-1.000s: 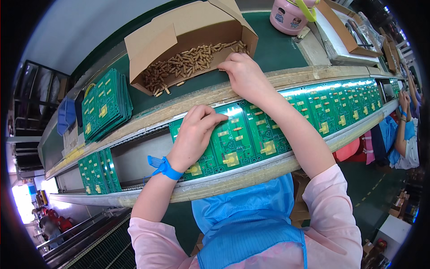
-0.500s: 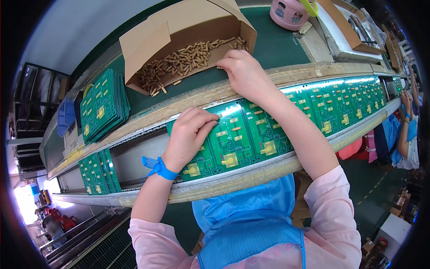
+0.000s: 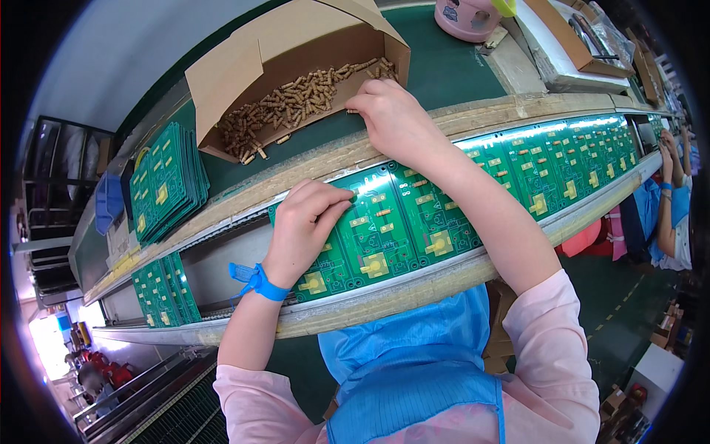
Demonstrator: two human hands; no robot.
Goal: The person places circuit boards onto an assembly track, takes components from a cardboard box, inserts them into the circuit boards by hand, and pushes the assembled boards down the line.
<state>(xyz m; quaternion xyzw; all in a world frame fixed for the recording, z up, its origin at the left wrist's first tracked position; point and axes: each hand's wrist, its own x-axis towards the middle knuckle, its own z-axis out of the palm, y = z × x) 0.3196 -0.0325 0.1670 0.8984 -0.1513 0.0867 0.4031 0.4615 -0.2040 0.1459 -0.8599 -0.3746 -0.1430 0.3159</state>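
Note:
My left hand (image 3: 305, 222), with a blue strap on its wrist, is over the left end of a row of green circuit boards (image 3: 373, 235). Its thumb and forefinger are pinched together at the upper edge of a board; whatever is between them is too small to make out. Farther out, my right hand (image 3: 392, 118) hovers by the front right of an open cardboard box (image 3: 248, 78). Pinched in its fingertips is a small brown cylindrical component (image 3: 351, 112). Many similar brown components (image 3: 296, 98) lie heaped in the box, and a few rest at its front edge.
A stack of green boards (image 3: 168, 181) stands left of the box, beside a blue bin (image 3: 109, 200). More boards (image 3: 166, 292) sit in the rail's left end. A pink bucket (image 3: 467, 18) is at the back. Another person's arm (image 3: 668, 185) reaches in at far right.
The whole view has shifted slightly, so the box and boards appear a little farther left. Both hands keep nearly the same places and pinched grips.

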